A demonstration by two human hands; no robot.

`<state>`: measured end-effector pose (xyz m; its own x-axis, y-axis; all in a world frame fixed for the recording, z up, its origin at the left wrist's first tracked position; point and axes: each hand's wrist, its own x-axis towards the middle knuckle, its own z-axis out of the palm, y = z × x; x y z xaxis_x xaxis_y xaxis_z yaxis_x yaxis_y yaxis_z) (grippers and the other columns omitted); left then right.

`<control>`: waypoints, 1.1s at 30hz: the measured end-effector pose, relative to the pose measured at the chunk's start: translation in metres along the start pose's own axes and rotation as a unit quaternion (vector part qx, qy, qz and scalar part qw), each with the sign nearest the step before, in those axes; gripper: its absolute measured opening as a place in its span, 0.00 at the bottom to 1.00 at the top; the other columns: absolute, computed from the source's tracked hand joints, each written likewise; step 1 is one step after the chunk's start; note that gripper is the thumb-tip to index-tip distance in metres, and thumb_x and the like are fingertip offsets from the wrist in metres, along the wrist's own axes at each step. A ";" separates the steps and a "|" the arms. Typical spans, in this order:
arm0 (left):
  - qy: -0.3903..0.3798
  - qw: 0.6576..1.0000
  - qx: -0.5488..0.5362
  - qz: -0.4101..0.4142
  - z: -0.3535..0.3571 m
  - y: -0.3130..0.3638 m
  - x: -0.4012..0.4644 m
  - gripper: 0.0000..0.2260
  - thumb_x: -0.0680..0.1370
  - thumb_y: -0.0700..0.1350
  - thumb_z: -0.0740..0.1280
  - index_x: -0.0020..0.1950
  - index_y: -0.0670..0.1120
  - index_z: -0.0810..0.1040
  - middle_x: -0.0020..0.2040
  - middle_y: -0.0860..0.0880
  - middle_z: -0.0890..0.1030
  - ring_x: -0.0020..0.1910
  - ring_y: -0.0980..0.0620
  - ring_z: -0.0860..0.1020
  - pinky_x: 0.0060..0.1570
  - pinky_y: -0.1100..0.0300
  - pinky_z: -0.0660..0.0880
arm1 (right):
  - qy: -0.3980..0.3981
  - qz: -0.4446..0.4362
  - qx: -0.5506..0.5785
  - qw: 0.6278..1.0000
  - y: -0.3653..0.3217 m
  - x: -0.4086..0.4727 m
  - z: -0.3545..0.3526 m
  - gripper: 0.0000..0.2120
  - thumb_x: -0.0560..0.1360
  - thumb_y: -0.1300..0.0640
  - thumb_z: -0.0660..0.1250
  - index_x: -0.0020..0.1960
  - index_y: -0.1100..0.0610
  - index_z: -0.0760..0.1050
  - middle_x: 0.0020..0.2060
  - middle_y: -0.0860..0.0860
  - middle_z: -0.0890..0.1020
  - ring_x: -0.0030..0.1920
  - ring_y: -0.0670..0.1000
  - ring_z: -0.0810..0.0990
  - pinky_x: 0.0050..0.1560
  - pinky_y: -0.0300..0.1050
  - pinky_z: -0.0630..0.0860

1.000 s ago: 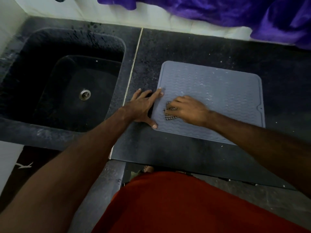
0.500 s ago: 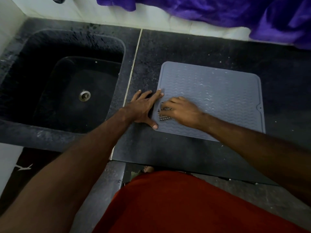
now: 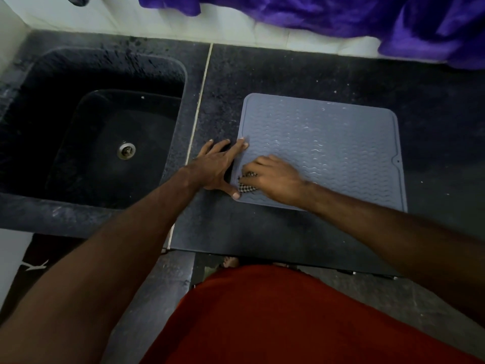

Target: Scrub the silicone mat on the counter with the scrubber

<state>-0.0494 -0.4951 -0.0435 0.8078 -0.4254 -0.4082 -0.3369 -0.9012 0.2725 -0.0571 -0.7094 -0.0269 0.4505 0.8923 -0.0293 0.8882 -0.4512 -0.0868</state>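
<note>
A grey silicone mat (image 3: pixel 328 148) with a wavy raised pattern lies flat on the dark stone counter (image 3: pixel 288 72). My right hand (image 3: pixel 273 177) presses a small dark, checkered scrubber (image 3: pixel 246 186) onto the mat's near left corner; most of the scrubber is hidden under my fingers. My left hand (image 3: pixel 217 168) lies flat with fingers spread, its fingertips and thumb on the mat's left edge and its palm on the counter beside it.
A black sink (image 3: pixel 105 137) with a metal drain (image 3: pixel 126 151) is set into the counter at the left. Purple cloth (image 3: pixel 367 17) hangs over the white tiled wall behind. The counter's front edge runs just below the mat, with my red garment (image 3: pixel 275 319) under it.
My right hand with the scrubber has slid left and slightly toward me across the mat, now close to my left thumb. My left hand has stayed on the mat's edge.
</note>
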 end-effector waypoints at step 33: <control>-0.054 0.998 0.022 -0.027 -0.010 0.011 -0.002 0.65 0.60 0.69 0.75 0.78 0.52 0.31 0.81 0.47 0.46 0.78 0.46 0.39 0.74 0.45 0.36 | -0.022 -0.001 -0.059 0.998 -0.015 -0.004 -0.004 0.19 0.71 0.60 0.68 0.62 0.53 0.76 0.58 0.53 0.77 0.57 0.57 0.74 0.53 0.52 0.71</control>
<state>-0.0501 -0.5035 -0.0310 0.7689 -0.3808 -0.5136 -0.3175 -0.9247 0.2103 -0.0714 -0.7061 -0.0212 0.4469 0.8916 -0.0722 0.8945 -0.4459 0.0313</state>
